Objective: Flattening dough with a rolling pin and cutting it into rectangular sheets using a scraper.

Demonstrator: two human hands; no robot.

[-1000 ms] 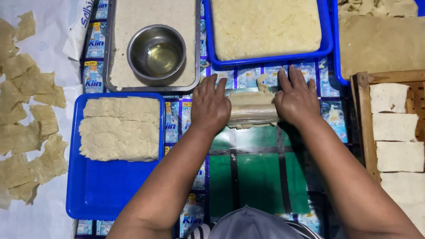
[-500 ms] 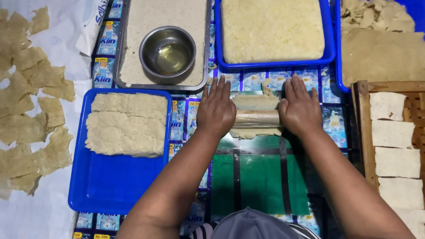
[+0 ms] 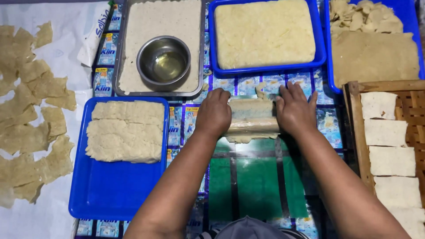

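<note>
Overhead view of a counter (image 3: 248, 186) covered in printed plastic sheeting. Blue tray (image 3: 110, 190), lower left, holds pale dough slabs; a second blue tray (image 3: 321, 48), top centre, holds yellowish filling; a metal tray (image 3: 121, 66) carries a steel bowl (image 3: 164, 59) of liquid. At centre the plastic-wrapped roll (image 3: 253, 119) lies crosswise, the left hand (image 3: 214, 113) and right hand (image 3: 294, 110) flat on its ends, fingers spread, pressing rather than pinching. Risk: uneven pressure could probably squeeze filling out of the ends or split the wrap.

A roll (image 3: 252, 118) is pressed between two hands, a bowl (image 3: 163, 60) set far-left in a tray (image 3: 121, 53), slabs stacked right in a crate (image 3: 354, 128).
</note>
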